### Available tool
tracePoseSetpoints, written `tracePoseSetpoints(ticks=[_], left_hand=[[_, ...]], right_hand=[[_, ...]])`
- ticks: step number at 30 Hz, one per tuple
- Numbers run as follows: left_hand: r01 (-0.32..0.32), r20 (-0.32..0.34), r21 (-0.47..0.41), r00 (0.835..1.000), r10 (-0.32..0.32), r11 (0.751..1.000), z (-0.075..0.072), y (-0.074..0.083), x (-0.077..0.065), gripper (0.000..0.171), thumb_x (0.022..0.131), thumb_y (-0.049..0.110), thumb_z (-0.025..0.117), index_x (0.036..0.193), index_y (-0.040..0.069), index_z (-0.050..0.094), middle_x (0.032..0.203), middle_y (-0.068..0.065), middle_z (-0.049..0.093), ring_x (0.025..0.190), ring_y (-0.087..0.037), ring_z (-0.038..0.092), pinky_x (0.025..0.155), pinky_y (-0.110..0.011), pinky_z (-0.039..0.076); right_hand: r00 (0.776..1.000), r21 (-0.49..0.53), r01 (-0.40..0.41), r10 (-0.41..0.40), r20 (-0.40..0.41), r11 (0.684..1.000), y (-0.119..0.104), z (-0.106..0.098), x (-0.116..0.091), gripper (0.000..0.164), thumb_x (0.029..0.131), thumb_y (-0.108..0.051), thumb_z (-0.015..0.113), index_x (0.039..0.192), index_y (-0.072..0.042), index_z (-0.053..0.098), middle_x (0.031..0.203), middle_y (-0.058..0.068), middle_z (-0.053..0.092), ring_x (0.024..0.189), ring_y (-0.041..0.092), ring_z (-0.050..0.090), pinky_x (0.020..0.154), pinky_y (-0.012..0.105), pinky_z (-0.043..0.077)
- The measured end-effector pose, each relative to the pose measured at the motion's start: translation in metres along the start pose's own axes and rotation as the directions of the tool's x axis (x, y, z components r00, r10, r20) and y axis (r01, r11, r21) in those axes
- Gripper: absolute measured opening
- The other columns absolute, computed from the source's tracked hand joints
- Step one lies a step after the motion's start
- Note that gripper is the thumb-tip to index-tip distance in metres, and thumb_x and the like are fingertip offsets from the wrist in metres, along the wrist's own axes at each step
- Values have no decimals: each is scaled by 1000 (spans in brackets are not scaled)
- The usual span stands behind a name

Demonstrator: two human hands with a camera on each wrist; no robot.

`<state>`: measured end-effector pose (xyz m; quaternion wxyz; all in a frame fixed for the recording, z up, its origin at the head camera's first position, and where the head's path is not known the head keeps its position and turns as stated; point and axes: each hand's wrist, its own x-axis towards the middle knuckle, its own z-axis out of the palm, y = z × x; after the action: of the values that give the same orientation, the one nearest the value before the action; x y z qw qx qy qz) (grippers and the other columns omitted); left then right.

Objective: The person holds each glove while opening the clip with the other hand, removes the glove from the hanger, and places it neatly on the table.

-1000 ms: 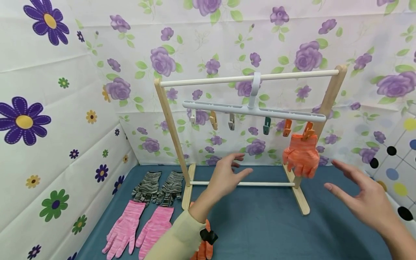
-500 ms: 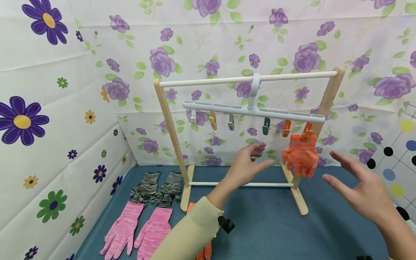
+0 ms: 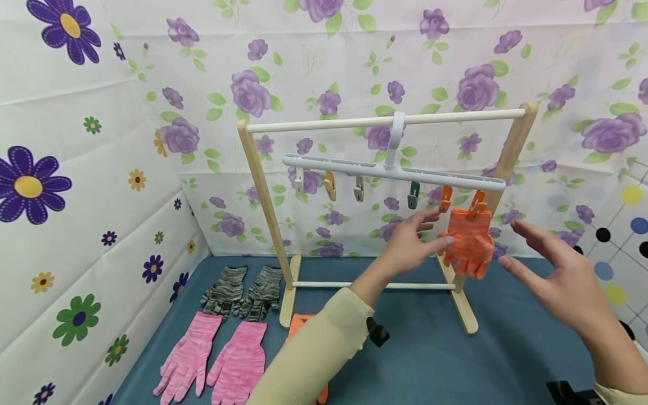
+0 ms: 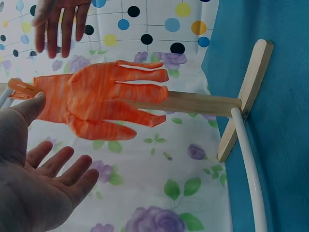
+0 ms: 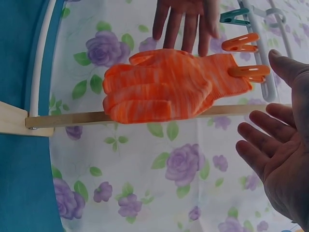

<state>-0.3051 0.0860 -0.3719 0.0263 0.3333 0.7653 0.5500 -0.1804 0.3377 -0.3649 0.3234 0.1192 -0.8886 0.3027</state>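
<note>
An orange knit glove (image 3: pixel 468 242) hangs fingers down from an orange clothespin (image 3: pixel 477 206) at the right end of a pale grey hanger (image 3: pixel 349 166). My left hand (image 3: pixel 412 242) is at the glove's left side, fingers spread, its thumb overlapping the glove's edge in the head view. To the right of the glove, my right hand (image 3: pixel 557 275) is held with thumb and fingers apart, holding nothing. In the right wrist view the glove (image 5: pixel 159 87) hangs between both hands, with its cuff in the clip (image 5: pixel 248 72).
The hanger hooks over a wooden rack's white top rod (image 3: pixel 324 124). Along it hang more clips, including a green clothespin (image 3: pixel 413 195). Pink gloves (image 3: pixel 238 360) and grey striped gloves (image 3: pixel 225 289) lie on the blue table at left. Another orange glove (image 3: pixel 300 322) lies partly under my left sleeve.
My left hand has moved right, from the middle of the rack to the hanging glove. My right hand has shifted slightly up and left. The glove still hangs from its clip.
</note>
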Motion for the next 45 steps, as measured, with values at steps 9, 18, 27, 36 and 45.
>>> tracePoseSetpoints(ticks=[9,18,27,36,45], left_hand=[[-16,10,-88,1000,17,996,14,0,19,62,105,36,71,160,18,48,151,6,58,136,-11,55,98,-26,54],[-66,-11,-79,998,66,995,21,3,21,39,107,27,69,140,8,64,116,5,69,92,-7,65,75,-22,57],[-83,18,-33,996,83,996,25,8,16,28,109,28,65,129,8,71,103,7,70,84,-5,66,71,-21,58],[-75,45,-48,996,78,996,29,11,8,27,109,23,65,129,6,72,98,7,70,79,-5,66,68,-23,59],[-114,62,-77,991,118,991,33,10,6,27,109,21,65,129,5,72,96,7,70,78,-5,66,69,-23,59]], right_hand=[[1000,69,-1,1,-6,998,-1,1,12,78,91,-13,87,159,-26,51,154,10,57,134,-6,52,98,-1,32],[1000,147,-27,25,13,989,-7,3,28,73,96,-14,82,159,-30,50,153,11,58,129,-15,48,98,2,36],[1000,271,-19,13,25,962,-10,9,42,63,100,-7,75,158,-12,51,150,17,59,130,-3,55,98,6,43],[995,379,-98,79,64,920,-16,15,47,45,105,-7,68,149,-5,58,131,-9,66,116,1,65,86,12,52],[990,518,-139,119,72,844,-21,19,49,38,105,-4,67,143,2,63,125,-6,73,109,5,70,85,16,55]])
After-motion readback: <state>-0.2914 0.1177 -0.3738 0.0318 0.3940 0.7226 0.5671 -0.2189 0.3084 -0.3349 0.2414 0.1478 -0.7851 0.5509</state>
